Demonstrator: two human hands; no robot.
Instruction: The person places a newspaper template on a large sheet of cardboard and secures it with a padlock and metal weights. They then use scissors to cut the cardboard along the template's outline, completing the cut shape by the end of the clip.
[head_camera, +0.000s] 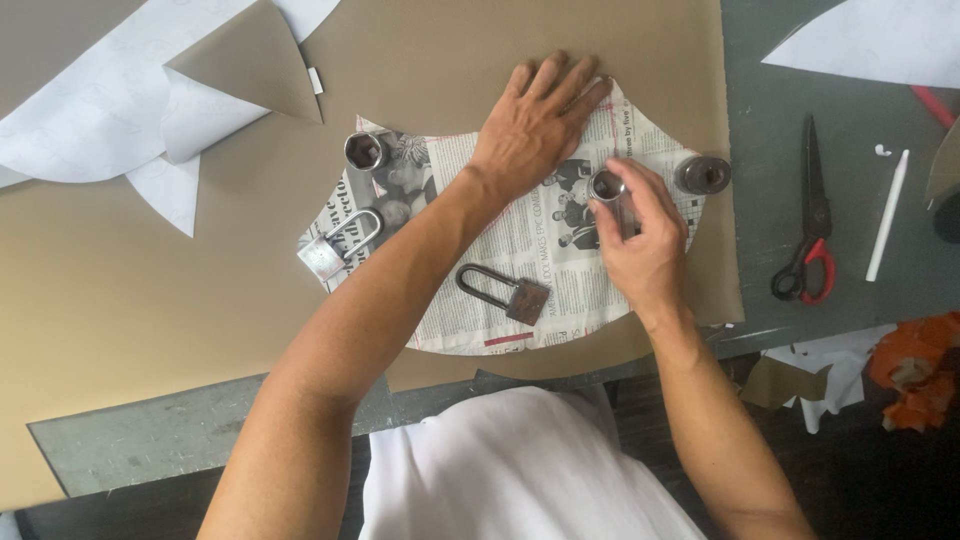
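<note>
— Newspaper pattern (520, 245), that curved cut piece, is lying flat on the tan sheet (150, 290) covering the grey table (800, 120), right in front of the person. Why all the metal on it?

— Those seem to be working as weights. A silver padlock (335, 245) is sitting at its left edge, a rusty padlock (505, 290) near the lower edge, a short metal cylinder (364, 150) at the upper left corner, and a dark round weight (703, 174) just off the right tip.

— And the hands?

— The left hand (535, 125) is pressing down on the upper part, palm flat, fingers spread apart, gripping nothing; I judge it is keeping the paper from sliding. The right hand (640, 240) is closing its fingers round a second metal cylinder (610, 195), holding it upright against the paper's right half.

— Anything else about?

— Red-handled scissors (812, 230) and a white marking stick (888, 215) are lying well apart to the right, and white paper offcuts (90, 110) are resting at the upper left.
</note>
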